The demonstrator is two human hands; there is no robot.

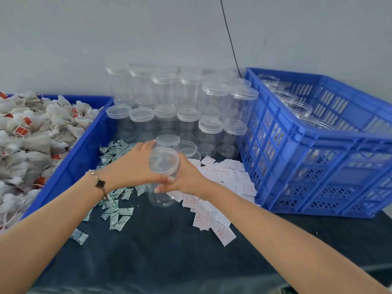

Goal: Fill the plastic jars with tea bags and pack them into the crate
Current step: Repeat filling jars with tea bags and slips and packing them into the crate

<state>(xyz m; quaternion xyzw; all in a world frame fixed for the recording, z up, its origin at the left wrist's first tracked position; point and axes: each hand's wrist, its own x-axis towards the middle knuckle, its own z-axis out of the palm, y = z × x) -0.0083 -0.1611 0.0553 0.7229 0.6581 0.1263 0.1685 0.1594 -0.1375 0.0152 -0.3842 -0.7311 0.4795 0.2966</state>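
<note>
A clear empty plastic jar (161, 195) stands on the dark table in front of me. My left hand (131, 166) grips its clear lid (163, 161) from the left, fingers curled round the rim. My right hand (186, 177) wraps round the jar's body from the right. Tea bags (27, 132) with red tags fill the blue tray (84, 145) at the left. The blue slotted crate (307, 149) stands at the right with several open jars (300, 108) inside.
Stacked lidded empty jars (180, 102) stand two high against the wall behind my hands. Small green-white sachets (118, 213) lie scattered left of the jar, white paper slips (220, 181) with red print to its right. A black cable (230, 39) runs down the wall.
</note>
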